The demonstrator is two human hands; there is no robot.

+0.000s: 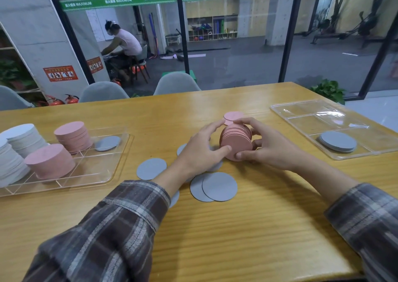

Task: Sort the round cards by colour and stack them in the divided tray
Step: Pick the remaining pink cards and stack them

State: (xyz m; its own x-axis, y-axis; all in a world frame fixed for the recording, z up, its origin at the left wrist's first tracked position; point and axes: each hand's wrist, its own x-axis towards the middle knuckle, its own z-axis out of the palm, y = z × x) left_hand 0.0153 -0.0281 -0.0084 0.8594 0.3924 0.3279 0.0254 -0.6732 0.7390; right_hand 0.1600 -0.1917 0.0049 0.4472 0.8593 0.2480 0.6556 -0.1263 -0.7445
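Two hands close around one stack of pink cards [236, 142] near the middle of the tabletop [258, 228]. The stack is tipped on its side, with a flat face turned toward the near edge. The left hand [202, 146] grasps it from the left, thumb low on the front face and fingers curled over the top. The right hand [267, 146] clasps it from the right, with fingers wrapped over the top and under the bottom. The cards in the stack are slightly fanned, not flush.

Just behind the stack, toward the far edge, a single pink card [233, 116] lies flat. Loose grey cards lie on the wood toward the near edge. One grey card [151, 168] sits alone to the left of the left wrist. An overlapping grey pair [219, 186] lies below the hands, and other grey ones are partly hidden under the left hand and its plaid sleeve [120, 223].

At the left edge sits a clear divided tray [103, 180]. It holds two tall pink stacks [73, 136], white stacks [23, 137] farther left, and one tilted grey card [107, 143] in its far right compartment. Toward the far right corner lies a second clear tray [301, 118], with a low grey stack [337, 141] in a compartment on its near side.

Beyond the far edge stand grey chairs [176, 83], and behind them is a glass wall.
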